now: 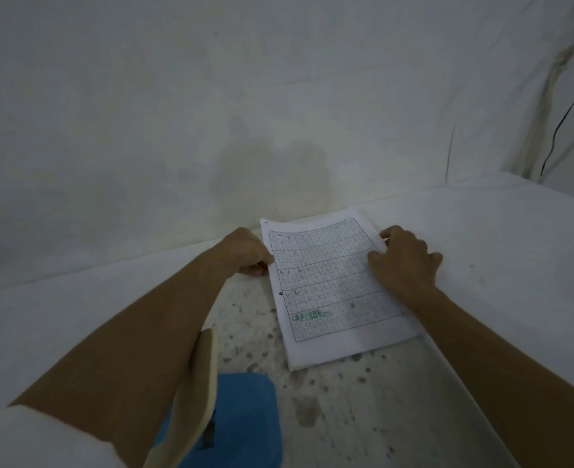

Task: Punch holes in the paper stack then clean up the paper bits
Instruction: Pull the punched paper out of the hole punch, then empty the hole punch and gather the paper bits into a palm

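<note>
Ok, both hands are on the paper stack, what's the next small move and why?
Probably square the paper stack: lower sheets peek out at its near edge. The left hand and right hand already flank its sides. No punch is in view.

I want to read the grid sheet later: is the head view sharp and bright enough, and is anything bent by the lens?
Head view: dim, flat, grey light, no glare; the paper stack is soft, its grid marks mostly unreadable; left hand and right hand slightly blurred; wide-angle lens bows the white cloth edges; a faint shadow darkens the backdrop behind.
</note>
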